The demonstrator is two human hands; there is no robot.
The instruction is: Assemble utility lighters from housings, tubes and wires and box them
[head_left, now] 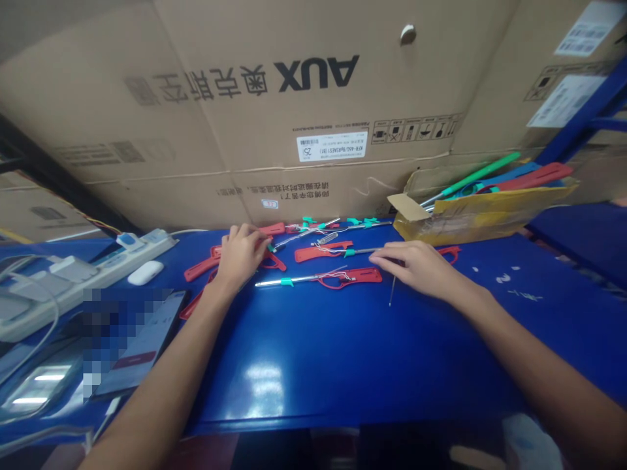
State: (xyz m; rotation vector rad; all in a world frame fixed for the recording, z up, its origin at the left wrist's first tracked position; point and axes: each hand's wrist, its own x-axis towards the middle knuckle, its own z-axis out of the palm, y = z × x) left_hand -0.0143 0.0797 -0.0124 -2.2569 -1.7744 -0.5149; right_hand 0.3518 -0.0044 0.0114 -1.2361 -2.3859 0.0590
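Observation:
Along the back of the blue table lie several opened long-nosed lighters: red plastic handle halves with metal tubes, thin wires and green triggers. My left hand is curled down over red handle pieces at the left of this row; what its fingertips hold is hidden. My right hand is closed in a pinch, and a thin metal rod slants down from under its fingers. Its fingertips are beside the tube end of one lighter. Nearer to me lies another lighter, its tube pointing left.
A cardboard box with green, blue and red lighter parts stands at the back right. Large cartons form a wall behind. On the left are a power strip with plugs, a white earbud case and a tablet.

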